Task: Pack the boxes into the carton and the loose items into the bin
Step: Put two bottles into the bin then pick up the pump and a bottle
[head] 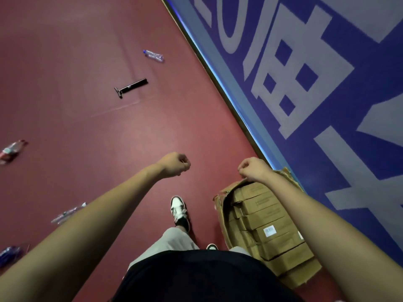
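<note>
We stand on a red floor [109, 131] beside a blue wall [349, 94] with large pale lettering, both arms stretched forward. Our left hand [175, 164] hangs over bare floor, its grip curled into a loose fist holding nothing we can see. Our right hand [253, 168], likewise curled with no visible load, hovers at the far edge of the open carton [222, 205], which sits near right against the wall, its torn flaps spread. Brown boxes [268, 216] fill it in rows, one bearing a white label. Loose items lie scattered well apart: a clear bottle [153, 56] far off, a black handled tool [130, 87] nearer, a red-labelled bottle [11, 150] at the left edge, another clear bottle [67, 213] beside our left forearm. A black-and-white shoe [179, 211] steps between the arms.
</note>
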A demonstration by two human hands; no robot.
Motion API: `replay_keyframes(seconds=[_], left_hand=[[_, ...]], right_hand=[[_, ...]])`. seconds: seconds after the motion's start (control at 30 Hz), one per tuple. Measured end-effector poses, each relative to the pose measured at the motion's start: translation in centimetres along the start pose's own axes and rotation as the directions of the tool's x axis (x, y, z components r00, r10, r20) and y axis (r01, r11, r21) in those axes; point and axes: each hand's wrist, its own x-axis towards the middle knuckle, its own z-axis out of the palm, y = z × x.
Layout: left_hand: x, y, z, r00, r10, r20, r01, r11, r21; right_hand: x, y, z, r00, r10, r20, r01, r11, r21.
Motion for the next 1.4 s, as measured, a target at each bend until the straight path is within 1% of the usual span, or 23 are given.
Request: replay_keyframes(seconds=[0.13, 0.17, 0.27, 0.33, 0.5, 0.7, 0.83, 0.97, 1.1, 1.27, 1.4], left_hand=[[5.7, -1.7, -5.9, 1.0, -0.009, -0.008, 0.009, 0.999, -0.036], [7.1, -2.1, -7.8, 1.0, -0.016, -0.015, 0.015, 0.997, -0.074], [10.9, -3.5, -13.5, 0.997, -0.077, -0.027, 0.067, 0.964, -0.259], [12.9, -4.5, -17.2, 0.994, -0.1, -0.034, 0.086, 0.952, -0.295], [17.7, -6.8, -26.4, 0.988, -0.128, -0.084, 0.099, 0.954, -0.283], [23.7, -8.5, -34.4, 0.986, -0.135, -0.096, 0.108, 0.963, -0.249], [29.9, -9.3, -39.7, 0.983, -0.148, -0.108, 0.115, 0.958, -0.261], [36.1, -9.1, -45.0, 0.98, -0.158, -0.119, 0.123, 0.957, -0.262], [42.0, -8.7, -51.0, 0.973, -0.2, -0.119, 0.168, 0.958, -0.231], [47.9, -9.0, -57.3, 0.975, -0.182, -0.128, 0.172, 0.981, -0.086], [52.2, -10.4, -61.6, 0.972, -0.201, -0.123, 0.189, 0.977, -0.097]], right_hand=[[6.8, -5.4, -1.0, 1.0, 0.0, 0.011, 0.0, 1.0, -0.024], [8.6, -7.0, -1.3, 1.0, -0.005, 0.015, 0.005, 0.999, -0.034], [13.5, -11.8, -2.4, 1.0, -0.017, 0.019, 0.018, 0.996, -0.084], [16.6, -14.8, -3.3, 1.0, -0.023, 0.017, 0.025, 0.993, -0.117], [24.0, -22.5, -6.3, 0.997, -0.076, -0.016, 0.071, 0.974, -0.217], [32.4, -29.3, -8.4, 0.997, -0.076, 0.032, 0.082, 0.956, -0.282], [40.0, -33.4, -9.9, 0.995, -0.066, 0.069, 0.085, 0.944, -0.32], [47.8, -37.5, -12.1, 0.995, -0.064, 0.077, 0.085, 0.947, -0.311], [55.1, -42.5, -14.9, 0.993, -0.056, 0.104, 0.085, 0.95, -0.301], [63.1, -48.9, -18.0, 0.987, -0.112, 0.117, 0.142, 0.947, -0.289], [68.1, -52.8, -19.2, 0.981, -0.123, 0.149, 0.162, 0.945, -0.285]])
